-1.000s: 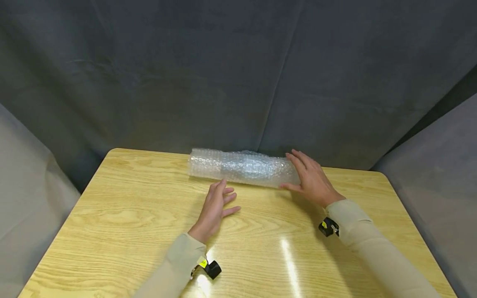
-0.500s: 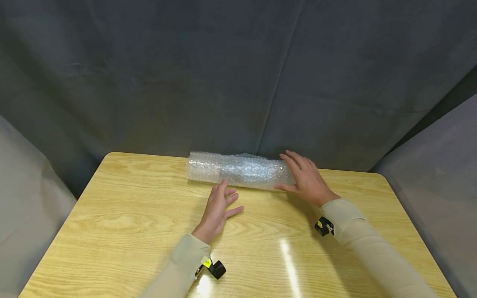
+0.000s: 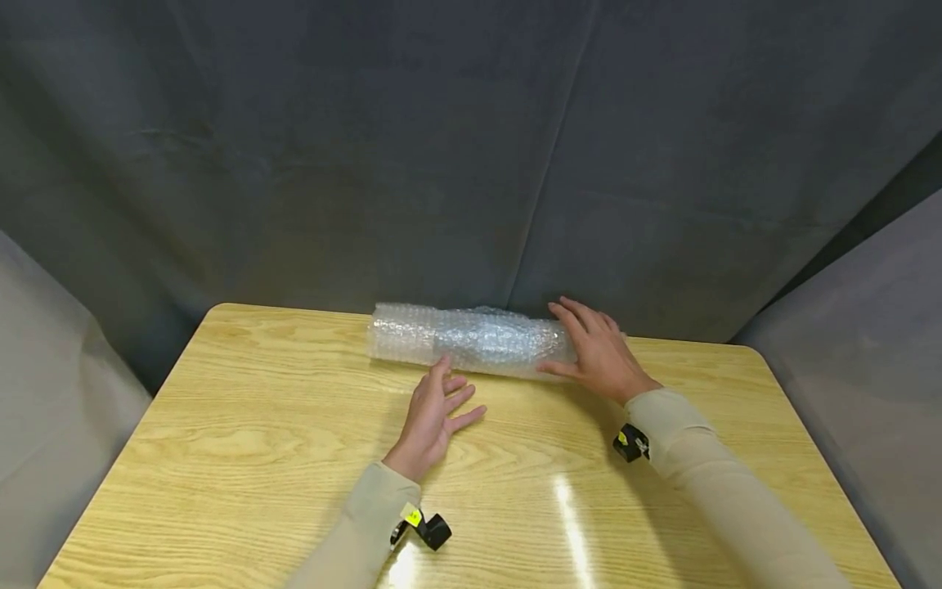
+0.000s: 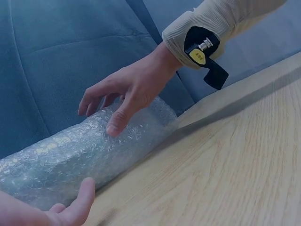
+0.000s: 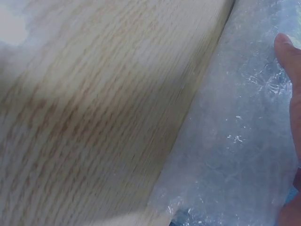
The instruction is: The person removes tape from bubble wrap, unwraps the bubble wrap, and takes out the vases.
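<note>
A roll of clear bubble wrap (image 3: 478,335) lies along the far edge of the table, with something darker and bluish showing through its middle. Over its right end my right hand (image 3: 603,356) arches, fingers spread toward the back and thumb on the near side. In the left wrist view that right hand (image 4: 131,87) has its thumb against or just above the plastic; contact is hard to tell. My left hand (image 3: 427,417) is held at the roll's near side, its fingers extended and apart, holding nothing. Its index fingertip overlaps the lower edge of the wrap in the head view.
The wooden table (image 3: 257,458) has rounded far corners. Right behind the roll hangs a dark grey curtain (image 3: 368,164). Lighter grey panels (image 3: 868,343) flank the table on both sides. Each wrist carries a small black camera (image 3: 434,532).
My right hand has shifted slightly left along the bubble wrap. My left hand has edged a little to the right. The head view has tilted slightly; the roll looks otherwise unmoved.
</note>
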Available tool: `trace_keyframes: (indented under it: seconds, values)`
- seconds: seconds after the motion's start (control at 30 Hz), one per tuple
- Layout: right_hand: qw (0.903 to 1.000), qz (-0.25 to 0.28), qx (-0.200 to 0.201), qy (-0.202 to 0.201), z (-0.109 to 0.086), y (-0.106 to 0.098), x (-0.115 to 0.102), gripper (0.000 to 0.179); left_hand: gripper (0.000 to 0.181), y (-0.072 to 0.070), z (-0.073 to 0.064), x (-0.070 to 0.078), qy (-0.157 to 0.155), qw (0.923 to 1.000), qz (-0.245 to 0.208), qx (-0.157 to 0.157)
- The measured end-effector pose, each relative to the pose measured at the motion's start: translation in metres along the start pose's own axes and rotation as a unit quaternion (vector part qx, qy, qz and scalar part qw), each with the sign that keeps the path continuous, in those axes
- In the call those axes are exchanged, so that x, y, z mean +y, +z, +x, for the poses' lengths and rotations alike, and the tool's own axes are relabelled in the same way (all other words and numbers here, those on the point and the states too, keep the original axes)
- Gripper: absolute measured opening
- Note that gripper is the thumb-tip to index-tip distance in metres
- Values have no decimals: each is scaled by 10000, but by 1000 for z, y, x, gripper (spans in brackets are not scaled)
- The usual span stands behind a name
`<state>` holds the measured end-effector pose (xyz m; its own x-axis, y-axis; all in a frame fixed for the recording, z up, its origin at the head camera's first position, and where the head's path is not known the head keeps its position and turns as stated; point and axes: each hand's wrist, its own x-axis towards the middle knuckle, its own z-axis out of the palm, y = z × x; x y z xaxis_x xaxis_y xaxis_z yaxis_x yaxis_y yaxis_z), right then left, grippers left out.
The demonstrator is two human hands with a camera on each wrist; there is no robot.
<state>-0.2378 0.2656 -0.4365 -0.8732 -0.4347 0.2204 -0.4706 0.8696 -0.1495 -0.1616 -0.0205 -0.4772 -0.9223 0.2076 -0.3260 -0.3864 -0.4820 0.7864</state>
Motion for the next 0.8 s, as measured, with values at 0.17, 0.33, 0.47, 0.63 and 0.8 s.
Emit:
trace_keyframes:
  seconds: [0.17,0.33,0.47,0.63,0.8]
  values:
    - [10000,-46,-53,53,2,2,2,105,71,1,1,0,-29,9998,-201,60]
    - [9999,-52,-136,71,3,3,2,105,66,1,2,-1,-87,9991,-372,165]
    - [9997,-27,-231,112,4,3,1,105,75,1,4,-1,-77,9985,-519,165]
    - [9988,120,-417,219,7,4,0,107,85,2,7,-3,-91,9981,-616,33]
    - [9977,194,-486,423,10,5,-5,105,89,5,11,-7,-137,9971,-744,-23]
